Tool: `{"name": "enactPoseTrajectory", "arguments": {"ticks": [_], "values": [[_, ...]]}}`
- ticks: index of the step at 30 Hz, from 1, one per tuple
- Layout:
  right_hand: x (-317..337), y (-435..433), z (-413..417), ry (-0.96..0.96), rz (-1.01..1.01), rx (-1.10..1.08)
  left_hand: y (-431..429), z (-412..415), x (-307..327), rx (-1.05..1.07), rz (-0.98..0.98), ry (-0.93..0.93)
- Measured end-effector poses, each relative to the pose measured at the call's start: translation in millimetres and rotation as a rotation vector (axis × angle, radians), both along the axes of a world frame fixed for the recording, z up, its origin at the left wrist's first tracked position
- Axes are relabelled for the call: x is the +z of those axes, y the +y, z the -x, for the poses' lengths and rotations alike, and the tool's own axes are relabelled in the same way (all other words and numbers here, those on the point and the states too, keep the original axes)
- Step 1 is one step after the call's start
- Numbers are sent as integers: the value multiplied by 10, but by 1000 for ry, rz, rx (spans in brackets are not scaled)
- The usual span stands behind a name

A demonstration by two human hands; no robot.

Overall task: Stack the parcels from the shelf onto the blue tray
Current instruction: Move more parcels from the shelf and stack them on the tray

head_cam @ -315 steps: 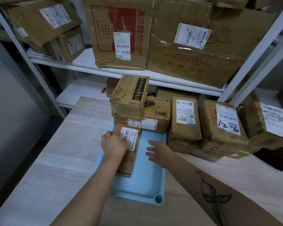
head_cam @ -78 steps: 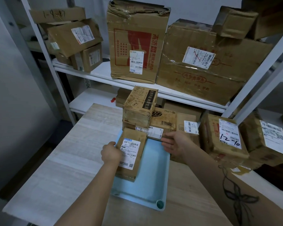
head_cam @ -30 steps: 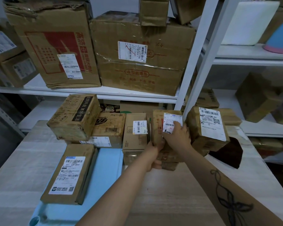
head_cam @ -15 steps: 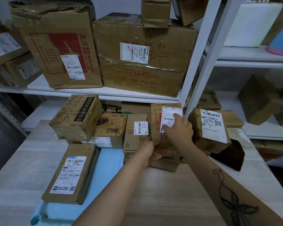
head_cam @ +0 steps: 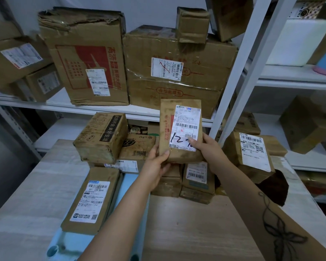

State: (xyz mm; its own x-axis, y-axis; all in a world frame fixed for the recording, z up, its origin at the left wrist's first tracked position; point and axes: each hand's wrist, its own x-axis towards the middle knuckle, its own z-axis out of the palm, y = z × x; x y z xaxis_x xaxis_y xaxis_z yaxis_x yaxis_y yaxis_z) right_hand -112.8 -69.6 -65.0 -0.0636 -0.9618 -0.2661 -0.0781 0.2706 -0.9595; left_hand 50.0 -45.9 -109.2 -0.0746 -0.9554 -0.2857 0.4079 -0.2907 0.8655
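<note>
Cardboard parcel (head_cam: 181,129), label toward the camera, held upright above the table (head_cam: 186,223); the left hand (head_cam: 155,166) grips its lower left corner, thumb on the front, fingers curled behind; the right hand (head_cam: 209,151) pinches the lower right edge, thumb on the label. Both forearms reach forward. At lower left, the blue tray (head_cam: 133,182) bears a flat parcel (head_cam: 90,198).

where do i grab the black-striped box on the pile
Grip the black-striped box across its two long sides, coming from above and the front. It lies tilted on top of the 2kg box, and nothing seems to crowd its top, near end or sides.
</note>
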Motion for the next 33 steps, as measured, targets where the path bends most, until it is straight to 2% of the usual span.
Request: {"name": "enactPoseTrajectory", "arguments": {"ticks": [4,10,16,20,29,33], "values": [[-27,33,-105,-139,-8,26,47,-155,-23,34,41,21],[-34,90,-254,-142,9,51,119,-373,-63,50,16,75],[-21,107,-330,-74,-18,94,127,-419,-34,-8,-54,-130],[-4,123,-352,-58,-19,96,113,-411,-53,1,-79,-188],[4,88,-299,-51,-82,78,134,-496,38,-52,-92,-120],[33,47,-293,-26,-155,-19,133,-516,98,-39,-184,1]]}}
